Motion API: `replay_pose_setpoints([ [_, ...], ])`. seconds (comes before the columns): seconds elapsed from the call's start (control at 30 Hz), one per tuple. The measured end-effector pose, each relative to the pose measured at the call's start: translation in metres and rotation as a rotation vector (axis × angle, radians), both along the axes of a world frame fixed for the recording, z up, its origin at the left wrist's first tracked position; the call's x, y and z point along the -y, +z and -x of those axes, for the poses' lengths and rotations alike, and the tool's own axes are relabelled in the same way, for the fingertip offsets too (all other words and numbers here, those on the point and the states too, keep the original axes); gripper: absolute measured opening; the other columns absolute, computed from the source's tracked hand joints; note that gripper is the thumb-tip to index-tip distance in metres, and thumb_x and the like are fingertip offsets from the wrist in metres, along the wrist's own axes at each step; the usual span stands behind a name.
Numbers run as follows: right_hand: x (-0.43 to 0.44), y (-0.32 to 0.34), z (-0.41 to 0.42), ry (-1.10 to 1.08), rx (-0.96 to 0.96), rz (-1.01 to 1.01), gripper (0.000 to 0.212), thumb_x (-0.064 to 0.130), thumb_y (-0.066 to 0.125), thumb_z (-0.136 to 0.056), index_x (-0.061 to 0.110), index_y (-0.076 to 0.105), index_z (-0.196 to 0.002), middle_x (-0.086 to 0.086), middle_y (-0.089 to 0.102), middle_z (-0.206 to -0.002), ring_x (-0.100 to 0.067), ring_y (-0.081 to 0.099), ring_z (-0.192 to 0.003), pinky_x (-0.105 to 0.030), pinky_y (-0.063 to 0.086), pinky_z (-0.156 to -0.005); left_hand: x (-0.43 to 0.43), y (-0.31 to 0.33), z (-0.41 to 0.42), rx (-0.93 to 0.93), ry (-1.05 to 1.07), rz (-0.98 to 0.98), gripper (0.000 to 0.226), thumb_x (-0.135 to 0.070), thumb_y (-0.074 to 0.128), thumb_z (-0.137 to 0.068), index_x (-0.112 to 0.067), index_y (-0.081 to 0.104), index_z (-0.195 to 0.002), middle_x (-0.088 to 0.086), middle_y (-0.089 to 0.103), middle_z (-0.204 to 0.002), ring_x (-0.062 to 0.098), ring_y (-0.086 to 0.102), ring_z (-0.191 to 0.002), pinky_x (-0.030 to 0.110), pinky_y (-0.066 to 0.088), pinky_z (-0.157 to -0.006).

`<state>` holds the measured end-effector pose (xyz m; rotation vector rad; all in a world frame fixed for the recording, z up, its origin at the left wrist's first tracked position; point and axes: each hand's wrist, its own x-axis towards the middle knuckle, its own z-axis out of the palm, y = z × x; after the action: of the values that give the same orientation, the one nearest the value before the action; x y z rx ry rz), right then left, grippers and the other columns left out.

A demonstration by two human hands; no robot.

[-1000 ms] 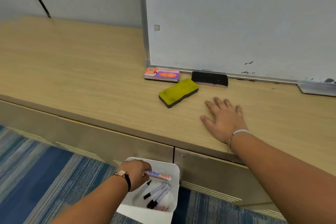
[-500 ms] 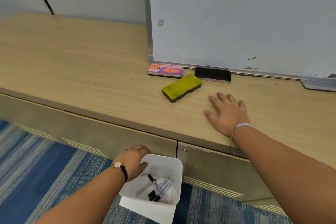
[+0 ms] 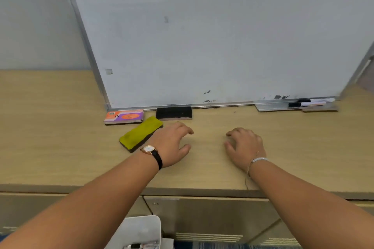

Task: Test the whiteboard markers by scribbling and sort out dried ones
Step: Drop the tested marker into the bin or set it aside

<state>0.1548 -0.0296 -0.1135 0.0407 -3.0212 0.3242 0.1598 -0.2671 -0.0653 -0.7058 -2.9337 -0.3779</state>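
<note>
Resting on a pale wooden counter (image 3: 60, 147), both of a person's hands lie side by side below a large whiteboard (image 3: 202, 36) that leans against the wall. The left hand (image 3: 174, 143), with a small watch (image 3: 149, 149) at the wrist, has its fingers loosely curled and holds nothing. The right hand (image 3: 244, 147), with a beaded bracelet (image 3: 259, 160), is likewise loosely curled and empty.

A second ago the left hand was down below the counter edge, holding a marker over a white bin (image 3: 141, 228) on the floor. Half a second ago it had let go, and the marker lay in the bin with the others. Now that hand is up on the counter near the right one, which has drawn its flat fingers in a little.

This reads as one marker judged and sorted away, probably as dried out. Only a sliver of the bin's markers (image 3: 135, 246) shows at the bottom edge of the view.

More markers (image 3: 303, 104) lie on the metal ledge (image 3: 267, 107) at the board's lower right corner, well apart from both hands. Whether those have been tested cannot be told. If not, the next step would likely be a reach to the right for one.

Just beside the left hand sits a yellow eraser (image 3: 141, 133). Behind it, against the board's frame, are a black eraser (image 3: 174, 113) and an orange and purple eraser (image 3: 123, 116).
</note>
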Motion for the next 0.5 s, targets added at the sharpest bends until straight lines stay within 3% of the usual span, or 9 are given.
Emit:
replay_pose_setpoints([
  [0.33, -0.204, 0.013, 0.049, -0.232, -0.015, -0.106, 0.034, 0.039, 0.042, -0.094, 0.032, 0.053, -0.125, 0.009, 0.050, -0.131, -0.014, 0.043, -0.122, -0.034, 0.032, -0.100, -0.190, -0.011, 0.095, 0.030, -0.033, -0.013, 0.045, -0.043, 0.053, -0.089, -0.031, 0.046, -0.132, -0.009, 0.040, -0.139, 0.015, 0.038, -0.127, 0.033, 0.032, -0.105],
  [0.5, -0.266, 0.015, 0.088, -0.159, -0.035, -0.178, 0.034, 0.038, 0.039, -0.096, 0.035, 0.050, -0.127, 0.012, 0.049, -0.132, -0.014, 0.041, -0.123, -0.033, 0.031, -0.098, -0.257, -0.027, 0.133, -0.083, 0.131, 0.094, 0.064, -0.053, 0.047, -0.090, -0.035, 0.022, -0.146, -0.005, 0.009, -0.156, 0.019, 0.000, -0.145, 0.042, -0.003, -0.117],
])
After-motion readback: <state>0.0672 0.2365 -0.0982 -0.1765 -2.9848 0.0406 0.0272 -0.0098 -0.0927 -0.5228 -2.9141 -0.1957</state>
